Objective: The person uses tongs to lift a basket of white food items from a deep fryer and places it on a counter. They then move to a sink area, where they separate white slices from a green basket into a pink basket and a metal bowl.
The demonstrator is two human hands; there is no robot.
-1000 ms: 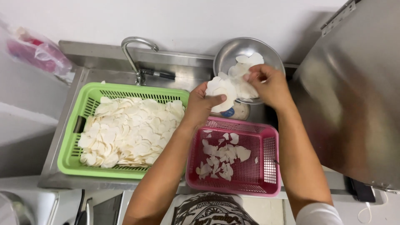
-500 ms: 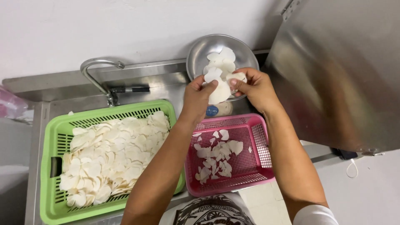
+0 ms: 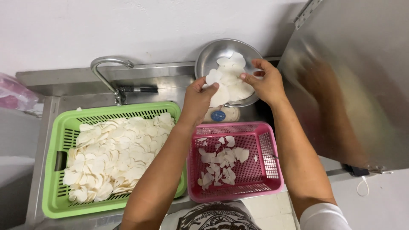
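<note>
Over the sink, both hands grip white slices (image 3: 232,87) in the metal bowl (image 3: 208,57): left hand (image 3: 200,100) pinches approx. one, right hand (image 3: 266,83) probably another. Peel slowly, w/ pink basket (image 3: 268,149) below.

1. Left hand (image 3: 199,99): bare; no glove, no ring and no watch to be seen; the forearm uncovered along its whole visible length, up to the bottom edge of the view.
2. Right hand (image 3: 265,83): likewise bare; no ring or band on the fingers or wrist; the forearm uncovered up to a short white sleeve (image 3: 322,217) at the lower right edge.
3. Shirt front (image 3: 213,217): light cloth with a dark printed design, only partly in view at the bottom centre.
</note>
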